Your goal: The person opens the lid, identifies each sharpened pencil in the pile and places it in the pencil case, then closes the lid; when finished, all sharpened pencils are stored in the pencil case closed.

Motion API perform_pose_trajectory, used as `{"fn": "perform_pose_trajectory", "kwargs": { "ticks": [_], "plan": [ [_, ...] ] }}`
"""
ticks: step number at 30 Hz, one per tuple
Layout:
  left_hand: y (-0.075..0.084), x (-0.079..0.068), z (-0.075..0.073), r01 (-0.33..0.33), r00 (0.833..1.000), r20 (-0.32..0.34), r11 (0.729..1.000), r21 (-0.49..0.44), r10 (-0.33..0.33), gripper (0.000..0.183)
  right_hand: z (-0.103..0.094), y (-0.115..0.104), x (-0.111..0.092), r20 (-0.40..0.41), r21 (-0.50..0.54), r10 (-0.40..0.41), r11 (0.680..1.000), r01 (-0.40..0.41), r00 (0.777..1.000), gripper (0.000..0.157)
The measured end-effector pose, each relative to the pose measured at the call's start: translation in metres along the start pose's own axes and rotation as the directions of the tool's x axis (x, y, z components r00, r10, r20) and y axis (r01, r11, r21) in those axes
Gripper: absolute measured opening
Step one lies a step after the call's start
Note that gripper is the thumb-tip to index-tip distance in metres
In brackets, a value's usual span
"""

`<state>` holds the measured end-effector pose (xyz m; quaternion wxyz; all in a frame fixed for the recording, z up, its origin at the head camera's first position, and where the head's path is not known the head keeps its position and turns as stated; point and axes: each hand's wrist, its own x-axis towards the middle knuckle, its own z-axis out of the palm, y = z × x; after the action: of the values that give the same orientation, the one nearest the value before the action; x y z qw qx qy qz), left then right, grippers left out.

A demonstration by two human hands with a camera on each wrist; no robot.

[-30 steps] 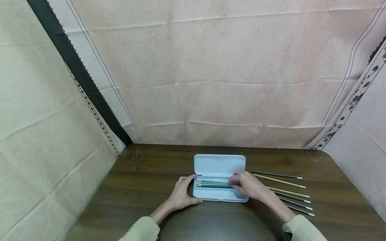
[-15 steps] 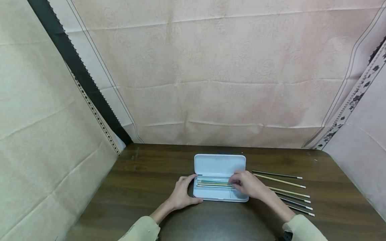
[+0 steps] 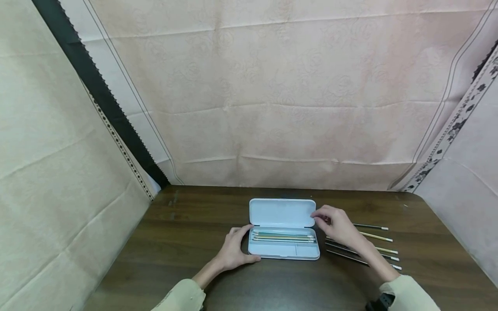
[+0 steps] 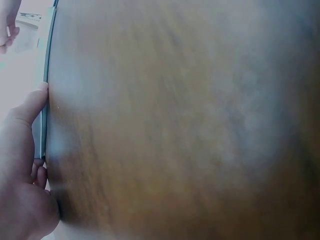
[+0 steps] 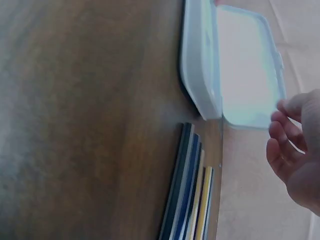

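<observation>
A light blue pencil case [image 3: 272, 249] lies open on the table, its lid [image 3: 282, 211] tipped back. Several pencils [image 3: 282, 236] sit side by side in the upper compartment. My left hand [image 3: 234, 247] grips the case's left end, thumb along the front edge and fingers toward the hinge; in the left wrist view that hand [image 4: 22, 150] reaches along the case's edge. My right hand [image 3: 337, 223] hovers by the lid's right edge, fingers loosely curled with nothing seen in them. In the right wrist view, its fingertips [image 5: 282, 107] overlap the lid's corner.
Several dark and yellow pencils [image 3: 375, 236] lie in a row on the brown table [image 3: 295, 285] right of the case, partly behind my right forearm. Patterned cloth [image 3: 272, 108] hangs beyond the table's far edge and along both sides.
My right hand has let go of a pencil, now in the case with the others, and moved up and right out of the compartment. My left hand stays on the case.
</observation>
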<state>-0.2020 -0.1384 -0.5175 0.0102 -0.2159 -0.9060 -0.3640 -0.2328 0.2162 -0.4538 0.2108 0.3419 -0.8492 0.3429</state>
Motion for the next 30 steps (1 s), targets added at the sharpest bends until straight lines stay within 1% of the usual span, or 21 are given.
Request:
{"fn": "perform_pose_trajectory", "kwargs": {
  "ticks": [3, 6, 8, 11, 16, 20, 24, 30],
  "plan": [
    [0.0002, 0.0, 0.0, 0.007, 1.0, 0.001, 1.0, 0.0, -0.007, 0.091, -0.006, 0.0041, 0.0021, -0.09, -0.01, 0.049, 0.999, -0.05, 0.995, 0.02],
    [0.0008, -0.0004, 0.0001, 0.011, 1.0, 0.001, 1.0, 0.004, -0.011, 0.091, -0.0093, 0.0063, 0.0036, -0.13, -0.008, 0.134, 0.991, -0.136, 0.982, 0.022],
    [0.0015, -0.0009, 0.0001, 0.013, 1.0, 0.0, 1.0, 0.007, -0.013, 0.091, -0.0099, 0.0074, 0.0038, -0.123, 0.007, 0.193, 0.981, -0.193, 0.974, 0.024],
    [0.0021, -0.0015, -0.0002, 0.017, 1.0, 0.0, 1.0, 0.01, -0.017, 0.092, -0.0085, 0.0079, 0.0048, -0.085, 0.05, 0.284, 0.959, -0.28, 0.955, 0.025],
    [0.0025, -0.0016, -0.0005, 0.025, 1.0, 0.006, 1.0, 0.009, -0.025, 0.092, -0.004, 0.009, 0.0072, -0.002, 0.123, 0.38, 0.918, -0.377, 0.925, 0.029],
    [0.0023, -0.0013, 0.0003, 0.03, 1.0, 0.004, 0.999, 0.009, -0.03, 0.092, -0.0022, 0.0087, 0.0085, 0.066, 0.21, 0.423, 0.88, -0.427, 0.904, 0.034],
    [0.0017, -0.0009, 0.0012, 0.044, 0.999, 0.003, 0.999, 0.009, -0.044, 0.092, -0.0031, 0.0064, 0.0092, 0.1, 0.288, 0.429, 0.851, -0.438, 0.898, 0.035],
    [0.002, -0.0016, 0.0009, 0.067, 0.998, 0.004, 0.998, -0.007, -0.067, 0.092, -0.005, 0.0022, 0.0086, 0.1, 0.321, 0.425, 0.842, -0.433, 0.9, 0.032]
  ]
}}
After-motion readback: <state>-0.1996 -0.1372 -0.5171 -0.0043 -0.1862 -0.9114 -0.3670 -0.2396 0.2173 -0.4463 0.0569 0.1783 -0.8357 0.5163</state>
